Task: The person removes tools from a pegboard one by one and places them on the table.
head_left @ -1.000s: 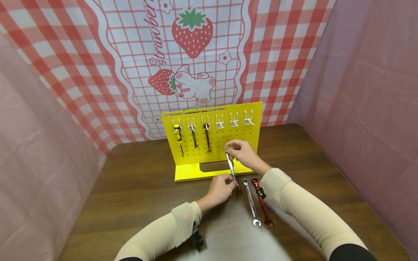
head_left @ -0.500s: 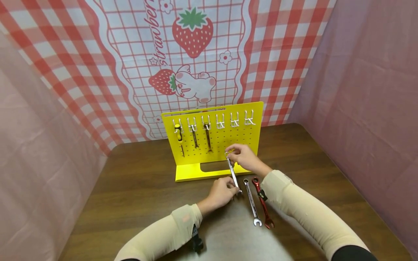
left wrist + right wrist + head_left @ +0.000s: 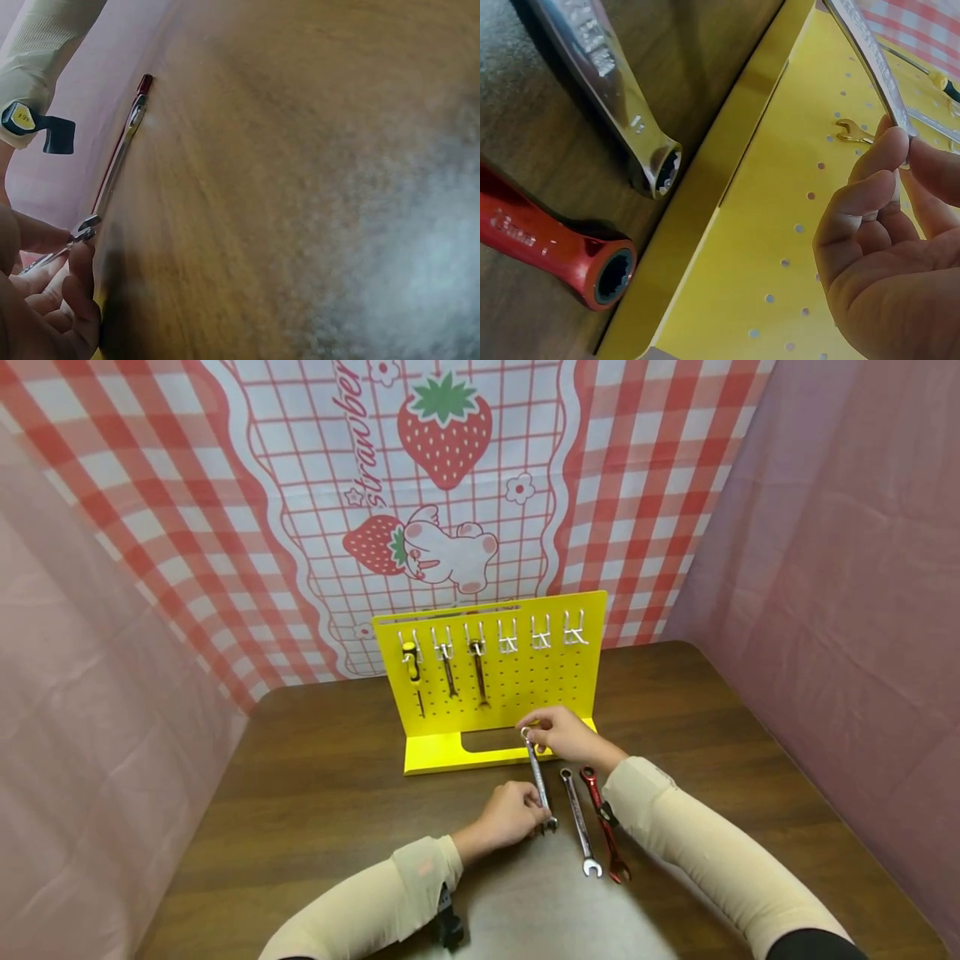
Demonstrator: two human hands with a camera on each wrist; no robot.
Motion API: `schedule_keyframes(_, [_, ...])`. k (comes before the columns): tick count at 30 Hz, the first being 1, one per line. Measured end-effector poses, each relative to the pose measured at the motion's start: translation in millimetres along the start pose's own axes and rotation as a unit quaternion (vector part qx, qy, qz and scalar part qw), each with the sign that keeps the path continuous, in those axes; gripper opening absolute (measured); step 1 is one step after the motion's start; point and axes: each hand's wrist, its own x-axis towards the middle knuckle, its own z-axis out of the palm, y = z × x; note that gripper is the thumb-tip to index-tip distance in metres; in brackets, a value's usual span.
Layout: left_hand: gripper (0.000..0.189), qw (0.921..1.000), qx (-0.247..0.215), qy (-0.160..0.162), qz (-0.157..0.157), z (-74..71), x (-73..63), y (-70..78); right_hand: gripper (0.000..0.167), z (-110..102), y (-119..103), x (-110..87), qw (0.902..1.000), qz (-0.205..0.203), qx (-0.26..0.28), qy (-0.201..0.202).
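Both hands hold one silver combination wrench (image 3: 536, 774) in front of the yellow pegboard (image 3: 525, 689). My right hand (image 3: 566, 735) pinches its ring end between thumb and fingers, as the right wrist view also shows. Lower down, the left hand (image 3: 510, 814) pinches it near the open-jaw end (image 3: 88, 227). To the right, a second silver wrench (image 3: 578, 822) lies on the table, ring end toward the board. Beside it lies a red wrench (image 3: 606, 827), partly hidden by the right wrist's strap and camera.
A yellow-and-black screwdriver (image 3: 412, 668) and two wrenches, one small (image 3: 448, 670) and one darker (image 3: 481, 677), hang from the board's left hooks. Bare metal hooks (image 3: 541, 633) line its upper right. The board's base (image 3: 435, 753) stands on the wooden table (image 3: 300, 793).
Both hands have come down and toward the person with the wrench, away from the pegboard's face. The hanging tools and the two wrenches on the table stay put.
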Motion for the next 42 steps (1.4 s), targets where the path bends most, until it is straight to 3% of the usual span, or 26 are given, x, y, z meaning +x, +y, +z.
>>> schedule_keyframes(13, [0.017,0.9964,0.082,-0.012,0.016,-3.1,-7.3,2.4,0.02,8.0,4.6,-5.2,0.9985,0.054,-0.003,0.005])
schedule_keyframes(23, [0.02,0.99,0.14,-0.011,0.012,-1.2,-8.6,1.2,0.018,11.8,7.0,-6.7,0.9978,0.063,-0.017,0.011])
schedule_keyframes(31, [0.02,0.9868,0.161,-0.011,0.014,-0.3,-9.3,-0.3,0.021,13.1,14.3,-5.5,0.9982,0.05,-0.032,0.01])
schedule_keyframes(42, [0.022,0.9843,0.176,-0.014,0.011,0.3,-13.6,1.3,0.019,16.0,17.1,-6.7,0.9962,0.078,-0.038,0.011])
